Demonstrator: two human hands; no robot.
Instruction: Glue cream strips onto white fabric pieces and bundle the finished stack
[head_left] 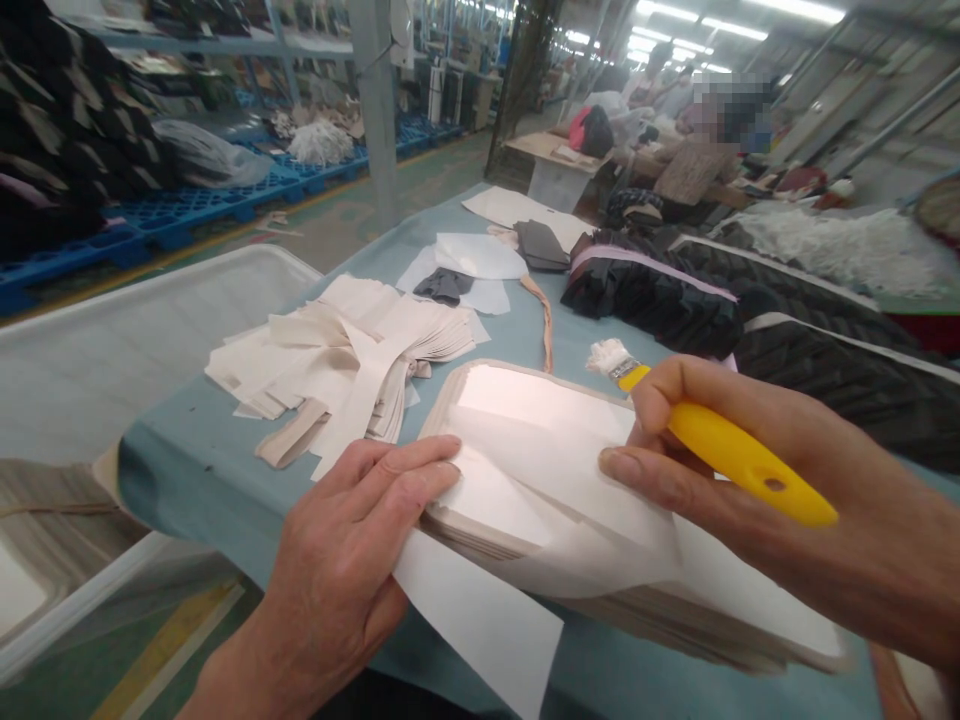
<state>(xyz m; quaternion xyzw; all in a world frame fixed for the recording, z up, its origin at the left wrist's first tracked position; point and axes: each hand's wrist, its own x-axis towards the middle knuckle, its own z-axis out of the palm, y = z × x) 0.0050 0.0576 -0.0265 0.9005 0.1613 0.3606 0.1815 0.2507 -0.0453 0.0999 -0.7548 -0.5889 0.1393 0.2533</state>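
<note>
Left hand (337,550): one, laid over the near left end of the stack, fingertips resting on its top; a white strip (480,615) juts from beneath, and whether it is pinched cannot be told. Right hand (772,420): one, well apart from the left, closed around a yellow-handled brush (739,455), whitened bristles pointing forward and left, thumb tip over the stack; thumb contact not certain. Stack (502,395) of pale, round-cornered layers: one, lying between the hands on the blue-covered counter (217,500), long axis running from the left fingertips rightward and nearer, under the right wrist; left hand nearer its left end, right hand over its farther side. Loose translucent sheet (570,480): one, slightly curled, across the stack top between the hands. Cream cut pieces (375,335): one heap, just beyond the left hand. Tan strip (541,320): one, beyond the stack. Black bundle (645,285), lilac-banded: one, beyond the right hand. White sheets (480,260) with dark scraps (444,286): farther, ahead of both hands. Co-worker (690,175): one, well beyond the right hand.
</note>
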